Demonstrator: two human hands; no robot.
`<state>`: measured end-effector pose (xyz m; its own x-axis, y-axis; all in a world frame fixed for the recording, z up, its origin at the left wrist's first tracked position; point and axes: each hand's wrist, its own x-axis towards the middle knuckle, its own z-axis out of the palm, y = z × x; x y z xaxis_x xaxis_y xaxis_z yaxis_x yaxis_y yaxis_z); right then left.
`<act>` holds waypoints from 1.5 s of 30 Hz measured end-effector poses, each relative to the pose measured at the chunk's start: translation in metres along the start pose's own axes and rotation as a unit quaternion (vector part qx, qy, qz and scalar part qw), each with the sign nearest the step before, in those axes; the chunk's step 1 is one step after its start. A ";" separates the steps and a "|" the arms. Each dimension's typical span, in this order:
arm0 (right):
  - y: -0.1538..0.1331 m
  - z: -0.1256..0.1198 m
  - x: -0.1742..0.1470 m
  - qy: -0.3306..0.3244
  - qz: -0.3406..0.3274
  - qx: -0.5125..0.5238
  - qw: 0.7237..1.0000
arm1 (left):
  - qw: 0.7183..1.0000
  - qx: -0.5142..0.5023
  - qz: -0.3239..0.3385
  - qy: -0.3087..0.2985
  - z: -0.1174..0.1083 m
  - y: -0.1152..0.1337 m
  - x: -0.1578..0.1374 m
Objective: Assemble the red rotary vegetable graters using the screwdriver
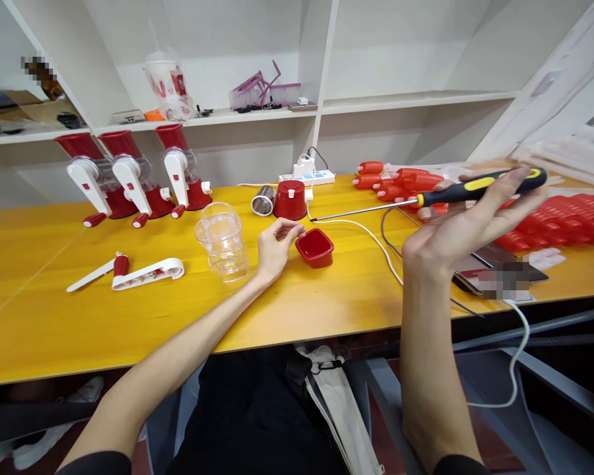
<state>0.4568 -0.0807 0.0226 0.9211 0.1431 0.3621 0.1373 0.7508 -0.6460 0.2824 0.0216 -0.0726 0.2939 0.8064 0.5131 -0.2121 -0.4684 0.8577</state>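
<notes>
My left hand (273, 249) pinches the left rim of a small red square hopper (315, 248) just above the yellow table. In my raised right hand (455, 227) lies a screwdriver (480, 186) with a black and yellow handle, its long shaft pointing left. Left of my left hand stands a clear plastic grater housing (222, 241). A white crank handle (148, 274) with a red knob rests farther left. Behind the hopper are a red base (290, 200) and a metal grating drum (263, 200) on its side.
Several assembled red-and-white rotary graters (178, 171) stand at the back left. Red carrot-shaped items (400, 181) are piled at the right. A power strip (307, 177) and white cable (371, 237) lie behind. A dark flat device (499, 264) sits near the right front edge.
</notes>
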 end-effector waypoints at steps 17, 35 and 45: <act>0.009 0.007 -0.013 -0.015 -0.012 0.053 0.998 | 0.980 -0.111 -0.163 0.011 0.009 0.017 -0.001; 0.012 0.007 -0.012 -0.013 -0.015 0.044 0.999 | 0.980 -0.101 -0.169 -0.016 0.005 0.013 0.000; 0.013 0.006 -0.012 -0.010 -0.011 0.031 0.999 | 0.981 -0.090 -0.168 -0.027 0.004 0.011 0.001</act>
<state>0.4456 -0.0684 0.0143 0.9104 0.1384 0.3899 0.1343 0.7926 -0.5948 0.2846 0.0159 -0.0627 0.4226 0.8824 0.2068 -0.2536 -0.1040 0.9617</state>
